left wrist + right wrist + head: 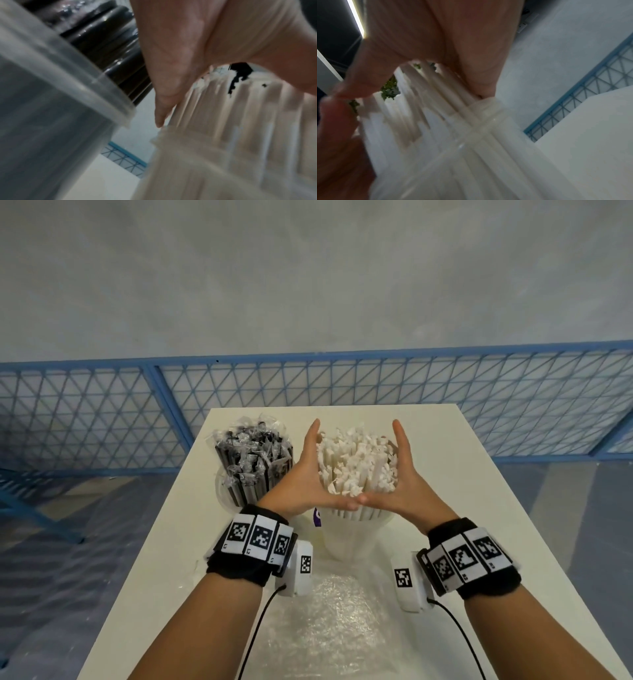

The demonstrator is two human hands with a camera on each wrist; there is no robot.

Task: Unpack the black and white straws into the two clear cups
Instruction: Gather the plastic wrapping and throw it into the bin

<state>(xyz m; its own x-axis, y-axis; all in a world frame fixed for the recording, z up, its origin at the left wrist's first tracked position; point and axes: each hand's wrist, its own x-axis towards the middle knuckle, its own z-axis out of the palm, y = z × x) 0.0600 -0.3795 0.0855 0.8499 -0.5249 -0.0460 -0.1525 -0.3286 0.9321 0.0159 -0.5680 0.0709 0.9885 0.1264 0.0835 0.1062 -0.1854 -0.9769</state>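
While your hands frame them, the paper-wrapped white straws (pixel 356 463) stand in the clear plastic cup (pixel 356 537) mid-counter. Your left hand (pixel 305 477) at 9 o'clock and right hand (pixel 407 477) at 3 press straight fingers (pixel 312 436) against the bundle, thumbs touching at 6. Film-wrapped black straws (pixel 253 457) fill the second clear cup (pixel 224 491) at 9 o'clock on the white counter (pixel 479 508).

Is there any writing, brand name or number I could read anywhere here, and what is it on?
No readable words or numbers.
Wrist bands: black-and-white square code patterns; tiny marks beneath them are too small to read.
White wrist cameras: one square code pattern each, no letters.
Purple mark beside the cup of white straws: mostly hidden behind the left hand, unreadable.
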